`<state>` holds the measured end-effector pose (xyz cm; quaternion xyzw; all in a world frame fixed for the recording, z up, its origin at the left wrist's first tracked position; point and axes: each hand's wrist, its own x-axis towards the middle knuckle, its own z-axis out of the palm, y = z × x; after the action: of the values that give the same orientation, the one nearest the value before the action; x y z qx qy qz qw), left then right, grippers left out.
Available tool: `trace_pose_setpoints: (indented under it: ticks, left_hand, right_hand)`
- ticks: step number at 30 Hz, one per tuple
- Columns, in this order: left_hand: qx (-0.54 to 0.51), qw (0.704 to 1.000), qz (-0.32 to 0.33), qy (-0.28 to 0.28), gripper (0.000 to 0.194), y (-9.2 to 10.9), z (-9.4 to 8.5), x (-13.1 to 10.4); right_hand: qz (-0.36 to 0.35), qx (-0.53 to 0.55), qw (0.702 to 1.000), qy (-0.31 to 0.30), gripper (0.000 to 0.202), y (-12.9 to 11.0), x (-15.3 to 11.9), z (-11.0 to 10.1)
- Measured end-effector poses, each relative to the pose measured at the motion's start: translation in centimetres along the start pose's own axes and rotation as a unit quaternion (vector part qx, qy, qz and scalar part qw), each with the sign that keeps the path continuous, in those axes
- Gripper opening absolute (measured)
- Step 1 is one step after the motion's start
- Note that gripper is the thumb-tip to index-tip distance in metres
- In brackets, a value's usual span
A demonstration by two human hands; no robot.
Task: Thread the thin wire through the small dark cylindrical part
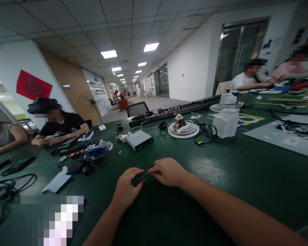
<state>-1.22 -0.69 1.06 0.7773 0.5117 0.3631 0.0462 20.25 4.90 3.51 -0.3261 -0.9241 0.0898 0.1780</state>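
Note:
My left hand [127, 187] is closed around a small dark round part [140, 177], gripped between thumb and fingers just above the green table. A thin light-coloured piece [146, 173] reaches from that part to the fingertips of my right hand [169, 172]. My right thumb and index finger pinch its end. Whether it is a shaft, a wire or a tool is too small to tell. Beyond my hands sits a grey metal box shaped like a disc drive [140, 139]. Behind my right hand lies a white fan grille [184, 130] with a mechanism on top.
A white plastic housing [226, 123] and a black cable [204, 136] are at the right. A small black tray [163, 125] stands behind the metal box. Tools, cloth [99, 150] and a folded blue paper [56, 180] lie left. Several people sit around the table.

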Motion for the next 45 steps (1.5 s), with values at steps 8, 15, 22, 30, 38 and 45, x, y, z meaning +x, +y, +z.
trace_pose_setpoints:
  ticks: [8,15,22,30,38,45]
  left_hand:
    - [0.017,1.000,-0.015,-0.009,0.036,-0.4,0.3,0.0]
    - [0.049,0.999,-0.018,-0.014,0.040,-0.9,0.3,-0.1]
    - [0.067,0.997,-0.041,-0.008,0.039,-1.2,0.8,-0.1]
    - [0.093,0.986,-0.134,0.035,0.034,-1.8,0.6,-0.1]
    - [-0.001,0.997,-0.072,-0.004,0.036,-0.9,0.6,0.1]
    - [-0.047,0.998,-0.029,-0.025,0.036,0.5,0.2,0.0]
  right_hand:
    - [0.028,-0.001,1.000,-0.015,0.029,0.3,0.2,0.9]
    - [0.158,-0.020,0.987,-0.032,0.025,0.5,0.4,0.9]
    - [0.189,0.069,0.979,0.038,0.023,0.6,0.8,1.7]
    - [0.182,0.176,0.967,-0.016,0.012,0.0,1.2,3.0]
    - [0.163,0.267,0.947,0.074,0.015,0.3,1.3,2.9]
    - [0.171,0.322,0.927,0.090,0.013,-0.4,1.4,3.3]
